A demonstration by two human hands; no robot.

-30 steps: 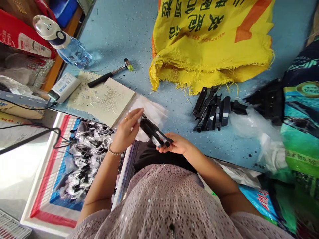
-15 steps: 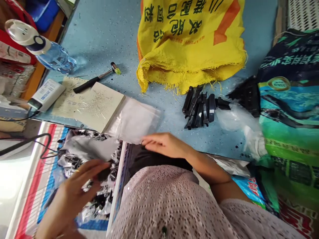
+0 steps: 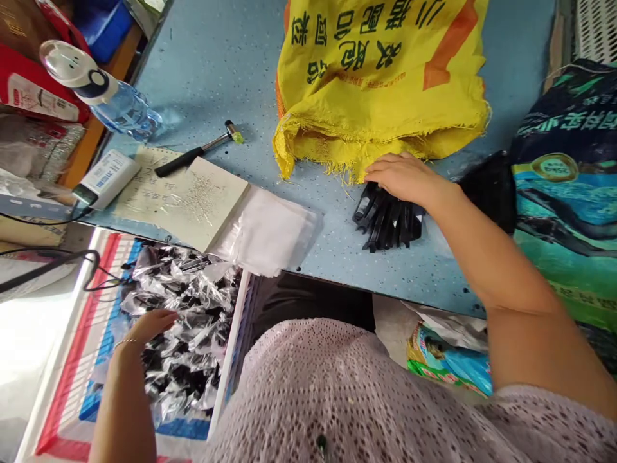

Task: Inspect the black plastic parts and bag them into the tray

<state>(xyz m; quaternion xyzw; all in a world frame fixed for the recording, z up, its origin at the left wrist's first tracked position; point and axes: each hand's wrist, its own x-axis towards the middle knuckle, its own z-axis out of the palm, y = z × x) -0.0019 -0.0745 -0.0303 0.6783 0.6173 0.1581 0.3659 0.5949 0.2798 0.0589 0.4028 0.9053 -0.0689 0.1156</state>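
Observation:
My right hand lies over the far end of a pile of black plastic parts on the blue table, its fingers stretched out and the thumb hidden beneath. Just beyond the fingertips is the frayed mouth of a yellow woven sack. My left hand hovers low over a plastic basket of bagged black parts, fingers extended and nothing visible in them. Between the hands, a stack of clear plastic bags rests at the table's front edge.
A notepad sits left of the bags, beside a small hammer, a white box-shaped device with a cable and a water bottle. On the right stands a large blue-green sack with a black part beside it.
My right hand has moved from the plastic bags across to the black parts on the right. The blurred bagged piece has left my left hand, which has drawn back slightly over the basket.

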